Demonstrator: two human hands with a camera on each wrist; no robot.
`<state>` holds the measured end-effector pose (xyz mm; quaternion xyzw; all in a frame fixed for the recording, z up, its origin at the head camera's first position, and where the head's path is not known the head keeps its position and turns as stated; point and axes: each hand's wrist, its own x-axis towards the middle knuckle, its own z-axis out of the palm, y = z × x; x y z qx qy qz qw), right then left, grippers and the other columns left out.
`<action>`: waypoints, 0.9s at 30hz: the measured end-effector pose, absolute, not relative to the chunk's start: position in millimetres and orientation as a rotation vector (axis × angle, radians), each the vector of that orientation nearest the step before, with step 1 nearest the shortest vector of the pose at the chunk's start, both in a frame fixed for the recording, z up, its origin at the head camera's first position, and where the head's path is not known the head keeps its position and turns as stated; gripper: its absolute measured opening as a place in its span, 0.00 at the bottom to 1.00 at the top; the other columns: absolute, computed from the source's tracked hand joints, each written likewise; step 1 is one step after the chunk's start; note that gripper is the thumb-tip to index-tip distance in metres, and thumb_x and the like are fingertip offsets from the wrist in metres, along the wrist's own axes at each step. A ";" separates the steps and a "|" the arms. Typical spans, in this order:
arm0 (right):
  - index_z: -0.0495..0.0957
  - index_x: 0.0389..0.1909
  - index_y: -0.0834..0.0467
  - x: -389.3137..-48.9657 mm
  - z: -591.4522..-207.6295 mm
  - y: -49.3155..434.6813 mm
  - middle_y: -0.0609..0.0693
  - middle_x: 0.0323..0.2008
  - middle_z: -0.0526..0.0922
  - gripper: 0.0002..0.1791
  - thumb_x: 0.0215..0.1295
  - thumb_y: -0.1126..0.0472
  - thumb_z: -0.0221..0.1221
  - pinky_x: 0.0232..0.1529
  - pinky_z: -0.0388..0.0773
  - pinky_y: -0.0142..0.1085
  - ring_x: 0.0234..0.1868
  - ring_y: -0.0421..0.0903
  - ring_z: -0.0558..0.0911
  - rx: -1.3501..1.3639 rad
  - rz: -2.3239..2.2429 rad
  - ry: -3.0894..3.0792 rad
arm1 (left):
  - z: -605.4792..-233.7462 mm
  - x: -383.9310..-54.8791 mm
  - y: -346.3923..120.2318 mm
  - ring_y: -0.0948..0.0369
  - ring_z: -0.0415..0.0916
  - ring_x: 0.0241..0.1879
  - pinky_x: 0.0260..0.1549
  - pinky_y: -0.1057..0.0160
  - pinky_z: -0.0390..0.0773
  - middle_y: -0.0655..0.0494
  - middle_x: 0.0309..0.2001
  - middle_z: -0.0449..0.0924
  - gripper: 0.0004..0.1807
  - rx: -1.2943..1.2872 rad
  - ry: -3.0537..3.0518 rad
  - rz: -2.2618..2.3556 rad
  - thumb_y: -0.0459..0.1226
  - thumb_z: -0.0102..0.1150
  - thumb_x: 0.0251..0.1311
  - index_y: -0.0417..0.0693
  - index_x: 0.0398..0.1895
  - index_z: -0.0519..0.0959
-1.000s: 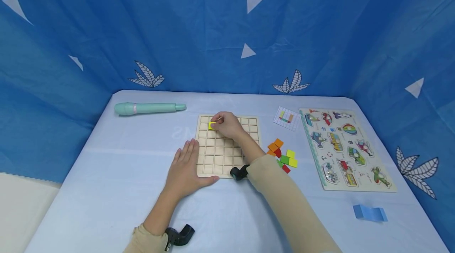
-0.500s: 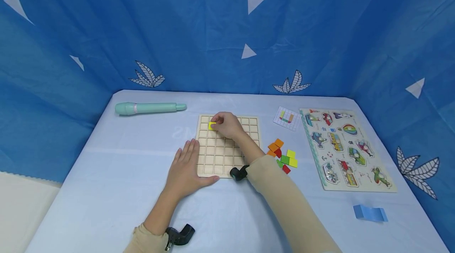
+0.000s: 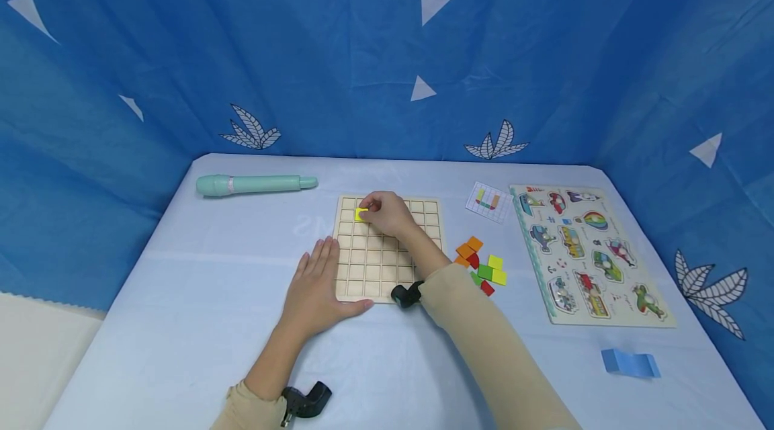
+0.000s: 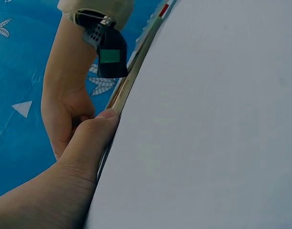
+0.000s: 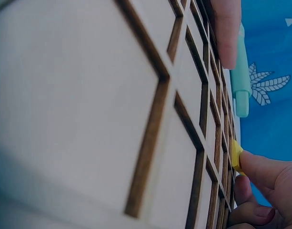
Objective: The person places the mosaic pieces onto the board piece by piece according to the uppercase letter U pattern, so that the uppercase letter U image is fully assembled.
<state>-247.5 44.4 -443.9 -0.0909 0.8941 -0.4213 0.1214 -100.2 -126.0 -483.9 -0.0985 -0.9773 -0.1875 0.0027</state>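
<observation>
A wooden grid board (image 3: 365, 272) lies on the white table, its square cells framed by raised strips. My left hand (image 3: 311, 292) lies flat along the board's left side, with the thumb at the near edge; the left wrist view shows that thumb (image 4: 95, 129) against the rim. Over the board's far left part, my right hand (image 3: 390, 215) pinches a yellow square tile (image 3: 360, 215). In the right wrist view the thumb touches the yellow tile (image 5: 236, 155) at the grid, and the index finger is hidden behind.
Loose orange, red, green and yellow tiles (image 3: 485, 271) lie right of the board. Behind them is a pattern card (image 3: 488, 201). A vehicle picture puzzle (image 3: 592, 255) and a folded blue strip (image 3: 630, 363) lie further right. A mint-green microphone-shaped object (image 3: 256, 185) lies back left.
</observation>
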 end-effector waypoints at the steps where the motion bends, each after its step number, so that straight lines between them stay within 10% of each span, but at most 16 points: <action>1: 0.83 0.43 0.51 -247.5 -443.8 44.5 0.48 0.35 0.80 0.07 0.66 0.56 0.64 0.36 0.72 0.36 0.36 0.45 0.76 -0.266 -1.227 2.612 | -484.1 -100.3 -126.0 0.51 0.38 0.81 0.77 0.45 0.43 0.46 0.81 0.41 0.74 -0.309 -3.066 -0.587 0.80 0.54 0.40 0.39 0.79 0.44; 27: 0.87 0.48 0.49 -240.7 -443.9 43.2 0.48 0.48 0.88 0.11 0.66 0.57 0.64 0.55 0.80 0.43 0.53 0.47 0.83 -0.231 -1.217 2.642 | -483.8 -99.7 -125.5 0.50 0.39 0.81 0.77 0.45 0.44 0.45 0.80 0.41 0.73 -0.318 -3.061 -0.582 0.79 0.55 0.41 0.39 0.79 0.44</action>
